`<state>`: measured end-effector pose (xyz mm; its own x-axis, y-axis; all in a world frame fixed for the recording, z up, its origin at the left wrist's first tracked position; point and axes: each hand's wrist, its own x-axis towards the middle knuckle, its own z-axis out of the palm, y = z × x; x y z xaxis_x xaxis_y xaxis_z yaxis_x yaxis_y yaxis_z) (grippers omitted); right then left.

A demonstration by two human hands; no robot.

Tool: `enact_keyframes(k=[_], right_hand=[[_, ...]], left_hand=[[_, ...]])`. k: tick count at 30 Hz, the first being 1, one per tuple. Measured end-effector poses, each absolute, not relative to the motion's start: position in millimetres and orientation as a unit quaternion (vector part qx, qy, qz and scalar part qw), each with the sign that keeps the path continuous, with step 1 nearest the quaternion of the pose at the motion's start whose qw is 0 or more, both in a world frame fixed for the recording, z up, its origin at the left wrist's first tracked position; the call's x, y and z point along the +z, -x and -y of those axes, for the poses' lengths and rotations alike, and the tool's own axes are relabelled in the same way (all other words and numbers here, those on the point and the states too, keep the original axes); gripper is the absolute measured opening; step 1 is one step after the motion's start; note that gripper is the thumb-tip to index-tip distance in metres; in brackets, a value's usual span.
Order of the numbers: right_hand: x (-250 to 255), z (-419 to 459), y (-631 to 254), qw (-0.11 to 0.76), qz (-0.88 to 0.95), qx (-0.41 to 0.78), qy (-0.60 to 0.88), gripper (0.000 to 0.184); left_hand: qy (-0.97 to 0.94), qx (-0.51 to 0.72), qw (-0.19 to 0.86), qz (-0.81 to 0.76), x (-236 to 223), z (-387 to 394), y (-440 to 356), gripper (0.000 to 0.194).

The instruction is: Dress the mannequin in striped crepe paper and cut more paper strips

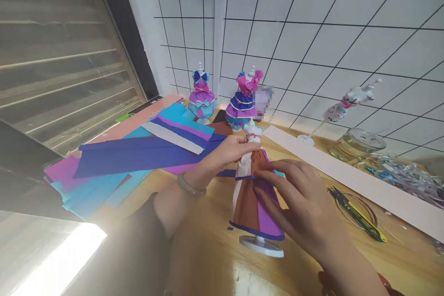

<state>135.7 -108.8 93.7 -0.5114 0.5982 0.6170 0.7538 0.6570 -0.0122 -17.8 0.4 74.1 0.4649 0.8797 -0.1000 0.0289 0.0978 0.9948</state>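
A small white dress form (254, 135) stands on a round white base (262, 247) on the wooden table. Around it hangs a long skirt (247, 206) with cream, brown and purple panels and dark blue trim at the hem and partway up. My left hand (233, 149) is closed around the dress form at its waist, thumb across the front at the skirt's top edge. On the other side my right hand (300, 199) has its fingers stretched out and apart, the fingertips lying against the skirt's front. Part of the skirt's right side is hidden behind that hand.
Strips of blue, purple, white and brown material (138, 155) lie at left. Two dressed forms (201, 95) stand behind, and a bare one (348, 104) leans at right. Thread snips (359, 215), a long pale strip (333, 169), a clear round container (359, 143) and scraps (405, 175) lie at right.
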Motion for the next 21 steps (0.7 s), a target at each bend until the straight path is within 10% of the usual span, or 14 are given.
enact_keyframes(k=[21], right_hand=[[90.1,113.7,-136.7,0.300,0.870,-0.232,0.315,0.021]], left_hand=[[-0.603,0.320,0.635,-0.362,79.3,0.9,25.0,0.040]])
